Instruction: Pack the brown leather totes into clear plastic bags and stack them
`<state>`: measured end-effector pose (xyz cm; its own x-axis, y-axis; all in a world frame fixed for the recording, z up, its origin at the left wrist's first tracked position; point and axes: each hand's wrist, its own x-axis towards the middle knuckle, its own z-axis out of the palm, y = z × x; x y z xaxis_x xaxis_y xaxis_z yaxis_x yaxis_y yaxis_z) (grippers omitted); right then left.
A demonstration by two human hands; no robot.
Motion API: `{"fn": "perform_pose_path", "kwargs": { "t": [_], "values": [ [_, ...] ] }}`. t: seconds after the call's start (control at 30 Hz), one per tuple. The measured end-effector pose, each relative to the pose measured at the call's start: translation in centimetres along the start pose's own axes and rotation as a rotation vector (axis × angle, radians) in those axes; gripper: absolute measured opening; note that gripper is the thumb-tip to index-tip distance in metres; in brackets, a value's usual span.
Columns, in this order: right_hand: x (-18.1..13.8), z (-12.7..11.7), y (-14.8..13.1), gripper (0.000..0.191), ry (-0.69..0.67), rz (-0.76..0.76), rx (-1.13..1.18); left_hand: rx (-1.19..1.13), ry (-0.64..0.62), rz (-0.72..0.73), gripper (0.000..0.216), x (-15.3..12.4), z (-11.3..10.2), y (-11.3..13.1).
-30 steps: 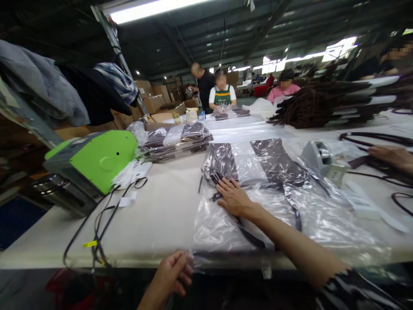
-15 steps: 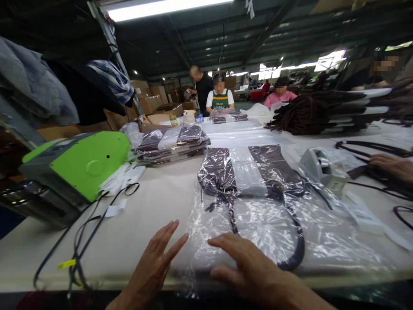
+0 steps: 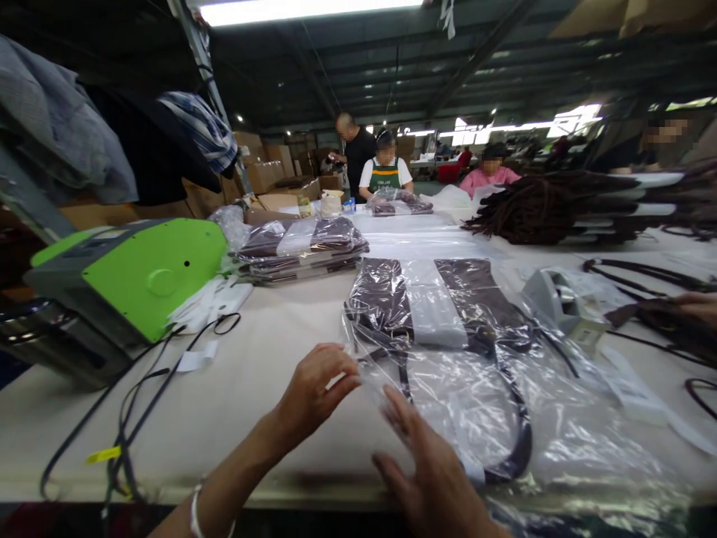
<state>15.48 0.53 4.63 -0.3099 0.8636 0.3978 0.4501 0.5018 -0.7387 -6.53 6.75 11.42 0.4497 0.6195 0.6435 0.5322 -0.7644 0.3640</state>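
Observation:
A dark brown handbag point(image 3: 466, 288) with a white wrap point(image 3: 431, 302) round its middle lies inside a clear plastic bag point(image 3: 582, 418) on the table. Its dark handle point(image 3: 523, 430) curves toward me under the film. My left hand point(image 3: 317, 388) pinches the plastic's left edge between thumb and fingers, lifting it a little. Close by on the right, my right hand point(image 3: 429, 463) is over the near part of the plastic, thumb and fingers apart and slightly smeared by motion. Whether its fingertips touch the film I cannot tell.
On the left stand a green-and-grey machine point(image 3: 157, 276), white tags point(image 3: 210, 302) and dark cords point(image 3: 126, 441). Bagged handbags point(image 3: 302, 250) are stacked behind. A tape dispenser point(image 3: 560, 299) and a dark brown pile point(image 3: 560, 205) lie right. A co-worker's hand point(image 3: 697, 306) shows at the right edge.
My left hand has moved forward and right and closed on the plastic's edge. The near-left part of the plastic has been drawn up and in. The co-worker's hand has shifted right.

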Motion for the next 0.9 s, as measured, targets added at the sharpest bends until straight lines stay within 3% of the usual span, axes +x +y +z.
{"fn": "perform_pose_path", "kwargs": {
  "t": [0.07, 0.17, 0.27, 0.33, 0.47, 0.6, 0.77, 0.9],
  "values": [
    [2.6, -2.3, 0.4, 0.051, 0.100, 0.232, 0.148, -0.068, 0.008, -0.090, 0.016, 2.8, 0.9, -0.4],
    [6.4, -5.9, 1.8, 0.036, 0.128, 0.471, 0.415, -0.199, -0.070, -0.277, 0.014, 5.8, 2.3, -2.3],
    [8.4, -8.0, 4.1, 0.032, 0.106, 0.628, 0.571, -0.283, -0.204, -0.430, 0.024, 6.3, 3.6, -5.3],
    [8.9, -8.3, 5.6, 0.033, 0.097, 0.701, 0.628, -0.297, -0.276, -0.500, 0.018, 5.5, 4.4, -7.3],
    [9.7, -8.1, 7.4, 0.036, 0.034, 0.743, 0.687, -0.233, -0.254, -0.584, 0.026, 4.0, 5.4, -9.6],
    [11.8, -8.0, 8.0, 0.043, 0.082, 0.770, 0.672, -0.173, -0.200, -0.534, 0.028, 4.1, 6.1, -10.0],
    [13.4, -7.9, 10.0, 0.035, 0.190, 0.640, 0.460, -0.067, -0.265, -0.485, 0.021, 4.9, 6.3, -10.1],
    [12.9, -8.3, 11.2, 0.025, 0.204, 0.593, 0.284, 0.092, -0.282, -0.440, 0.027, 4.8, 5.6, -11.7]
  ]
}}
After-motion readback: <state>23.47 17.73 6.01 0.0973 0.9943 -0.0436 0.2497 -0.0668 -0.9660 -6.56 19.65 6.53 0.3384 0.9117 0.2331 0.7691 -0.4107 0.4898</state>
